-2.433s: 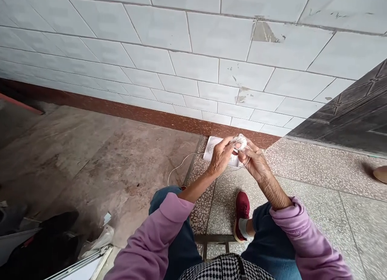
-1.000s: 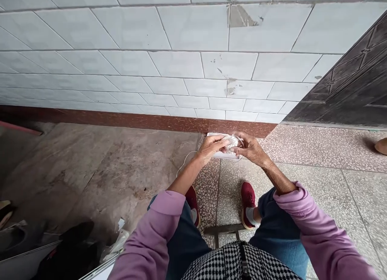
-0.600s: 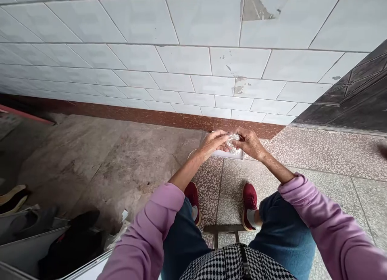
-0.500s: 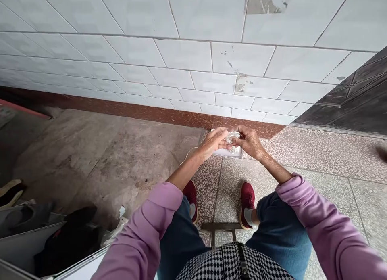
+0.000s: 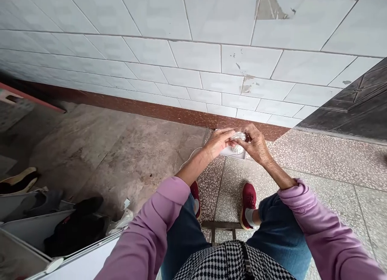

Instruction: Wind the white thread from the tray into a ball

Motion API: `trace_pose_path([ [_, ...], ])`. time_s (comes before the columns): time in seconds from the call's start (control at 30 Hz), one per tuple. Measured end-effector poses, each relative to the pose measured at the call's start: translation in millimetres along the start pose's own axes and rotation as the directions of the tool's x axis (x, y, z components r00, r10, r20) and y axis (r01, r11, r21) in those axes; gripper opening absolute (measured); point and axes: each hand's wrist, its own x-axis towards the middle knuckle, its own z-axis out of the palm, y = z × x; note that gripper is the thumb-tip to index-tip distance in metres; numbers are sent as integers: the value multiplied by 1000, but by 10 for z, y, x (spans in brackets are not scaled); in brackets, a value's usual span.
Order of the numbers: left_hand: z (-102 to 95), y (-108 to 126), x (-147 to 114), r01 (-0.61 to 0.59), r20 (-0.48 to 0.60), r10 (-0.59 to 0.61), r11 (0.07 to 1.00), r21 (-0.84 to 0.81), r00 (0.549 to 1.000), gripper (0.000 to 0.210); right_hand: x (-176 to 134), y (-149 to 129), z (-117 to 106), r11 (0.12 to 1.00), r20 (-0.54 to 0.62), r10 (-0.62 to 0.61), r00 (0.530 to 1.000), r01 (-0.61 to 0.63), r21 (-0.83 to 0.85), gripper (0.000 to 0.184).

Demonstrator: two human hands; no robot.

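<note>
A small bundle of white cord [image 5: 240, 135], looped into a coil, is held between both hands over a shallow white box [image 5: 227, 151]. My left hand [image 5: 219, 143] grips the bundle's left side, its fingers pointing right and the fingertips partly hidden. On the other side, my right hand [image 5: 256, 146] pinches the coil between thumb and bent fingers. More white strands [image 5: 237, 149] show just below the coil, at the box; whether they are part of the same coil I cannot tell. A thin white line [image 5: 188, 157] curves out beside my left forearm.
A white tiled wall [image 5: 195, 56] with a red-brown base strip rises in front. At lower left stands an open white-edged container [image 5: 33, 227] holding dark items, with a shoe [image 5: 19, 181] behind it. A dark door [image 5: 359, 98] is at right. My red shoes rest on the speckled floor.
The view has shifted, so most things sit slightly further right. My right hand's fingers have lifted a little at the coil, which both hands still hold.
</note>
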Motion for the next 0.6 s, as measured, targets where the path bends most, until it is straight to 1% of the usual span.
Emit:
trace_pose_path([
  [0.07, -29, 29, -12, -31, -37, 32, 999, 14, 999, 34, -24, 0, 24, 996, 35, 54, 998, -56, 64, 34],
  [0.13, -70, 55, -33, -58, -56, 62, 996, 63, 997, 30, -46, 6, 45, 988, 62, 92, 994, -99, 118, 52],
  [0.17, -90, 65, -45, -66, -58, 72, 993, 96, 996, 29, -54, 7, 55, 988, 67, 94, 993, -101, 118, 56],
  [0.2, -108, 73, -58, -71, -59, 79, 989, 127, 995, 28, -58, 6, 63, 991, 69, 85, 994, -91, 96, 53],
  [0.27, -134, 80, -80, -73, -63, 83, 986, 148, 995, 28, -59, -7, 80, 999, 67, 42, 997, -43, 15, 38],
  [0.33, -147, 83, -91, -66, -65, 72, 993, 96, 995, 30, -51, -34, 96, 998, 54, -6, 999, 9, -61, 22],
  [0.37, -150, 85, -92, -61, -60, 64, 997, 50, 996, 32, -47, -50, 103, 996, 41, -26, 999, 29, -85, 17],
  [0.47, -156, 88, -80, -43, -28, 41, 995, -87, 999, 36, -36, -87, 129, 993, 5, -54, 999, 54, -107, 16],
  [0.6, -157, 56, -54, 19, -19, -23, 983, -185, 1000, 36, -38, -89, 161, 989, -20, -94, 995, 91, -117, 17],
])
